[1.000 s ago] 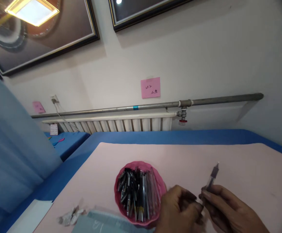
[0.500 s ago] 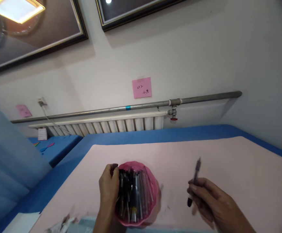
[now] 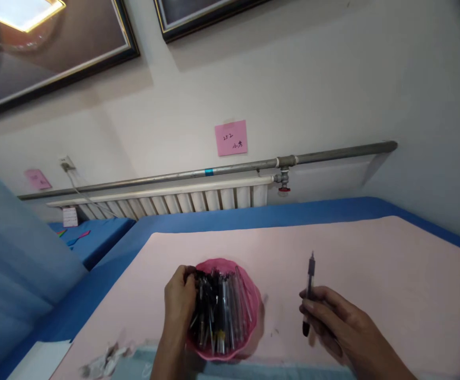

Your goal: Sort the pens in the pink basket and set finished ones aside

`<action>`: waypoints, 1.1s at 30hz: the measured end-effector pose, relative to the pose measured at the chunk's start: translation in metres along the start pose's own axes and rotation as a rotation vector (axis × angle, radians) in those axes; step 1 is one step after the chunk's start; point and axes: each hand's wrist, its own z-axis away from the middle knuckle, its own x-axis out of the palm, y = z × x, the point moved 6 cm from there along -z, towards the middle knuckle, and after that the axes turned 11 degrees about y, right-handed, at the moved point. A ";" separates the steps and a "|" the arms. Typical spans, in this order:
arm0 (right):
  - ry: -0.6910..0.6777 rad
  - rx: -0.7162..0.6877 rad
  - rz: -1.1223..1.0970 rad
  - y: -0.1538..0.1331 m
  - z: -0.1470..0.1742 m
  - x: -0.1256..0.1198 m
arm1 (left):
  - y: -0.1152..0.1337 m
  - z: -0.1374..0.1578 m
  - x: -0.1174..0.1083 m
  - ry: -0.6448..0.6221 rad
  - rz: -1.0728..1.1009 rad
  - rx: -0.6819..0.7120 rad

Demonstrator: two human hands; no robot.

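Note:
A pink scalloped basket [image 3: 257, 309] stands on the pink sheet, filled with several pens [image 3: 222, 311], some clear-barrelled and some black. At the basket's upper left edge is my left hand [image 3: 180, 295], its fingers curled and closed; something dark shows at the fingertips, and what they grip is hidden. To the right of the basket, my right hand [image 3: 335, 316] pinches a pen [image 3: 309, 274] between thumb and fingers. That pen is nearly upright, its thin tip up and its black end down, above the sheet.
The pink sheet [image 3: 356, 274] covers a blue-edged bed or table [image 3: 254, 212]. At the front lie crumpled whitish scraps [image 3: 105, 363] and light blue material [image 3: 135, 364]. A blue curtain [image 3: 12, 274] hangs left. Behind are a radiator [image 3: 198, 200] and a pipe [image 3: 333, 154].
My right hand has moved slightly left with the pen, which now stands more upright. My left hand stays at the basket's edge. The camera view has shifted a little.

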 end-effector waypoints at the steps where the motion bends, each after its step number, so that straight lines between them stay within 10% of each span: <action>1: -0.008 0.004 0.004 0.000 0.001 0.001 | 0.001 0.000 0.000 -0.007 -0.024 0.028; 9: -0.030 0.002 0.027 -0.003 0.008 0.003 | -0.005 -0.002 -0.004 -0.030 -0.080 -0.056; 17: -0.026 -0.010 0.059 -0.002 0.001 -0.002 | -0.003 -0.009 -0.030 0.224 -0.126 -0.035; 26: -0.066 -0.039 0.076 -0.003 0.004 0.006 | -0.007 -0.008 -0.016 0.093 -0.116 -0.013; 33: -0.077 -0.088 0.149 -0.005 0.008 0.006 | -0.018 -0.007 -0.009 -0.001 0.382 -0.265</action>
